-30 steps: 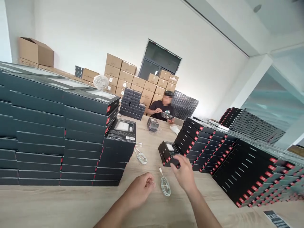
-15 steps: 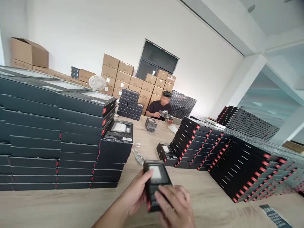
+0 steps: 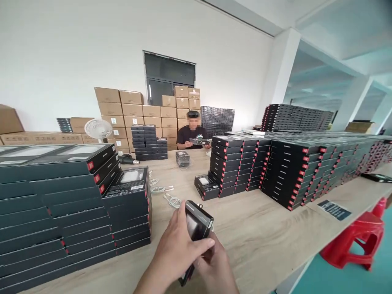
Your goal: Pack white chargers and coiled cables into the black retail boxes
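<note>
A small black retail box (image 3: 202, 221) with a clear window is held tilted above the table, low in the middle of the view. My left hand (image 3: 175, 248) is closed around its left side, thumb lying across the front. At the lower right edge, my right hand (image 3: 217, 263) also grips the box, its fingers partly hidden behind the left thumb. Coiled pale cables (image 3: 173, 201) lie on the table just beyond the box.
Tall stacks of similar black boxes (image 3: 82, 208) rise on the left, and more stacks (image 3: 281, 175) stand on the right. A co-worker (image 3: 192, 132) sits across the wooden table (image 3: 263, 245) holding a dark packet. A red stool (image 3: 357, 234) stands at the right edge.
The box has turned in my hands and now stands more on edge. My right hand has left its front face for the lower right side. The view has swung right and levelled.
</note>
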Available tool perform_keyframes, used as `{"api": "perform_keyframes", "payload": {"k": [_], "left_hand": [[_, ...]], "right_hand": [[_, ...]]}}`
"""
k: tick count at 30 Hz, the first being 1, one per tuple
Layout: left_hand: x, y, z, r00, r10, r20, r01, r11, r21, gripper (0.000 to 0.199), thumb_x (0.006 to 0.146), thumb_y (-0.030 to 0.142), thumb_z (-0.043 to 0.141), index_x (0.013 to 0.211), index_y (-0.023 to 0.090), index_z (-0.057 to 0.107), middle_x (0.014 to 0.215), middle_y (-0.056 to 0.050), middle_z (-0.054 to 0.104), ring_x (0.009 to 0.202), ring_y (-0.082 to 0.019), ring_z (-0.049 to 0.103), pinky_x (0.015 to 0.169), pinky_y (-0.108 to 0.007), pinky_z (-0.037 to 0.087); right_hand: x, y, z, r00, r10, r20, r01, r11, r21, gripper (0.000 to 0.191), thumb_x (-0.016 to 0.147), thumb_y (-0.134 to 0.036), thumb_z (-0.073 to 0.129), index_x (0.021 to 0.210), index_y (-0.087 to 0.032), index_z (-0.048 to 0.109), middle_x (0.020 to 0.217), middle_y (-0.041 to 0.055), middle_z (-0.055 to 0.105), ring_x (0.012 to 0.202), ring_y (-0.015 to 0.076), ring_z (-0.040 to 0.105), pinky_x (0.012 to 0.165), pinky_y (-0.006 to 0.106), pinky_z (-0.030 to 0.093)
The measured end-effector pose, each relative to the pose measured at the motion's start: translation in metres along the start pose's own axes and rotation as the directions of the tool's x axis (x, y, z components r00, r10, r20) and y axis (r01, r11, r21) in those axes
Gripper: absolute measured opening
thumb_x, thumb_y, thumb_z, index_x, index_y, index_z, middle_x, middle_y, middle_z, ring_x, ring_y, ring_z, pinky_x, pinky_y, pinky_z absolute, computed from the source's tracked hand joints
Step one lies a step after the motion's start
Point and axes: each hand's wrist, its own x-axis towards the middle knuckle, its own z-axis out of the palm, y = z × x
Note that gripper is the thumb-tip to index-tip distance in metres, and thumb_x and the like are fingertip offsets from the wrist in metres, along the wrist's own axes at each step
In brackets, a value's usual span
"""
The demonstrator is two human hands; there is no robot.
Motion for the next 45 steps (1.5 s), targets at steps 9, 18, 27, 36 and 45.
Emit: {"api": "perform_keyframes", "payload": {"k": [9, 18, 27, 36, 45], "left_hand": [[-0.034, -0.024, -0.008, 0.968, 0.245, -0.057, -0.223, 0.940, 0.257, 0.081, 0.061, 0.038, 0.079, 0.133, 0.023, 0.046, 0.133, -0.014, 0.057, 0.128, -0.038, 0.049, 0.112, -0.054, 0.033], [-0.041, -0.035, 0.006, 0.945, 0.323, 0.041, -0.304, 0.828, 0.471, 0.096, 0.055, 0.022, 0.072, 0.143, 0.023, 0.033, 0.130, -0.013, 0.057, 0.125, -0.037, 0.050, 0.112, -0.058, 0.028], [-0.043, -0.014, -0.001, 0.870, 0.475, 0.131, -0.459, 0.685, 0.566, 0.065, 0.068, 0.017, 0.063, 0.131, 0.021, 0.045, 0.123, -0.012, 0.062, 0.115, -0.032, 0.057, 0.105, -0.052, 0.037], [-0.048, -0.029, -0.002, 0.852, 0.508, 0.128, -0.458, 0.606, 0.650, 0.082, 0.058, 0.013, 0.062, 0.136, 0.021, 0.038, 0.126, -0.012, 0.061, 0.119, -0.032, 0.055, 0.113, -0.052, 0.029], [-0.055, -0.043, -0.022, 0.948, 0.313, 0.055, -0.266, 0.688, 0.676, 0.080, 0.058, 0.015, 0.066, 0.134, 0.020, 0.042, 0.129, -0.012, 0.060, 0.122, -0.032, 0.054, 0.106, -0.047, 0.037]], "right_hand": [[0.005, -0.042, -0.019, 0.936, 0.245, 0.253, -0.301, 0.929, 0.213, 0.049, 0.074, -0.030, 0.066, 0.123, -0.025, 0.064, 0.105, 0.0056, 0.073, 0.090, 0.0230, 0.069, 0.069, 0.032, 0.055], [0.018, -0.046, -0.024, 0.899, 0.323, 0.294, -0.353, 0.934, 0.053, 0.038, 0.065, -0.017, 0.060, 0.103, -0.019, 0.065, 0.074, -0.0022, 0.065, 0.062, 0.0120, 0.056, 0.057, 0.023, 0.043], [0.022, -0.041, -0.028, 0.870, 0.345, 0.352, -0.383, 0.923, 0.043, 0.039, 0.061, -0.015, 0.061, 0.100, -0.019, 0.058, 0.076, -0.0033, 0.064, 0.068, 0.0138, 0.060, 0.063, 0.026, 0.047], [0.028, -0.027, -0.004, 0.944, 0.257, 0.207, -0.255, 0.966, -0.040, 0.023, 0.058, -0.016, 0.047, 0.080, -0.020, 0.054, 0.065, -0.0055, 0.054, 0.059, 0.0110, 0.045, 0.055, 0.022, 0.033], [0.031, -0.005, 0.012, 0.998, -0.001, 0.056, 0.021, 0.937, -0.348, 0.049, 0.065, -0.008, 0.044, 0.110, -0.021, 0.058, 0.091, 0.0030, 0.063, 0.072, 0.0176, 0.057, 0.064, 0.029, 0.045]]}}
